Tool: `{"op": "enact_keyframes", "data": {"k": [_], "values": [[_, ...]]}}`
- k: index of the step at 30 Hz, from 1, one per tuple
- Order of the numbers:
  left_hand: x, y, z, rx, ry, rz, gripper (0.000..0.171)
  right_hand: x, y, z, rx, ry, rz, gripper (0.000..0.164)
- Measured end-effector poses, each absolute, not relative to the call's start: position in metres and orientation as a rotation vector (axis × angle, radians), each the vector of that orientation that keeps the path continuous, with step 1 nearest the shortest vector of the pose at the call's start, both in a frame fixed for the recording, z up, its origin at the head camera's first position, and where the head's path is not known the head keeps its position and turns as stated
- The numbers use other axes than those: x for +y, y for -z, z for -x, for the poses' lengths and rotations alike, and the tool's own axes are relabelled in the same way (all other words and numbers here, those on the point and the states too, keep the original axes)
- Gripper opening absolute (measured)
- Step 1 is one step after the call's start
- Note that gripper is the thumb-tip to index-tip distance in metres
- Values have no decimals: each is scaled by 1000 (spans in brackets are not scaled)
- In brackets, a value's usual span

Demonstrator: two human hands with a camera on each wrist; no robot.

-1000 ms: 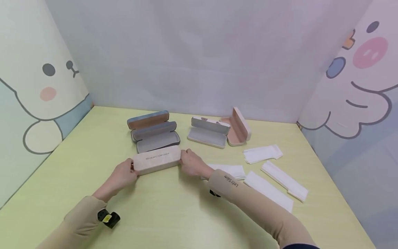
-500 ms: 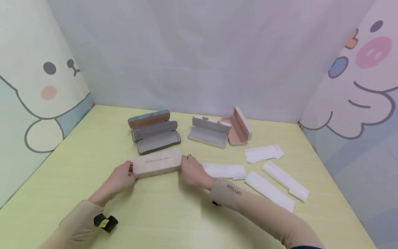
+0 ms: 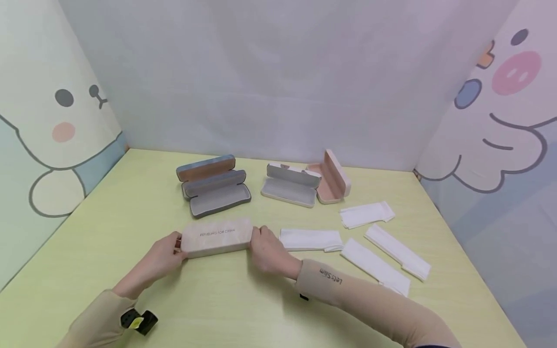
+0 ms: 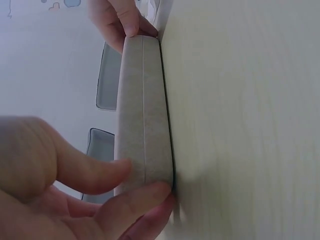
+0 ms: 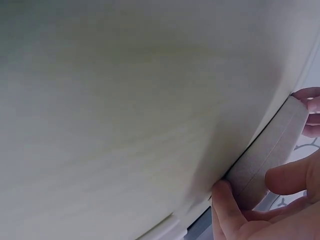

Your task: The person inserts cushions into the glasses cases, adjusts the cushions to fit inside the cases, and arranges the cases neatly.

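A pale marbled glasses case (image 3: 216,238), its lid closed and printed with small dark lettering, lies low at the table surface in the head view. My left hand (image 3: 163,258) grips its left end, thumb and fingers around the corner. At the other end, my right hand (image 3: 267,249) pinches the case the same way. The left wrist view shows the seam along the front of the glasses case (image 4: 142,110), with my left thumb and fingers (image 4: 107,175) on the near end. Inside the closed case nothing can be seen.
Behind it stand open glasses cases: a grey one (image 3: 221,199) with a blue-backed one (image 3: 206,167) beyond it, a white one (image 3: 289,190) and a pink one (image 3: 332,181). Several folded white cloths (image 3: 311,239) lie on the right of the yellow table (image 3: 226,309).
Both hands have brought the closed glasses case slightly down and toward me, away from the open grey case. It now sits flatter, and the white cloth beside my right hand shows more.
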State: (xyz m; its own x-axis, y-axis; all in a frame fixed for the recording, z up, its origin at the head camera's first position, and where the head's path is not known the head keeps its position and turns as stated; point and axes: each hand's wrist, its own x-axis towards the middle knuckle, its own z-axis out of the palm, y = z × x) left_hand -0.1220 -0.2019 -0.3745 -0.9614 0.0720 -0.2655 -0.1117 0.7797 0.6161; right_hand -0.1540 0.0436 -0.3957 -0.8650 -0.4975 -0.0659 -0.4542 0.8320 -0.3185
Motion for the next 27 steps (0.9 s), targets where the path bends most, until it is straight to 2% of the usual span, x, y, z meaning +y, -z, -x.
{"op": "enact_keyframes", "data": {"k": [11,22,27], "values": [[-205,376,116,2675,-956,35,49,44,395,144,2852,422,761,36],[-205,375,115,2667,-986,15,51,47,390,146,2817,451,809,33],[-207,374,115,2644,-991,31,52,48,388,146,2754,577,792,36]]}}
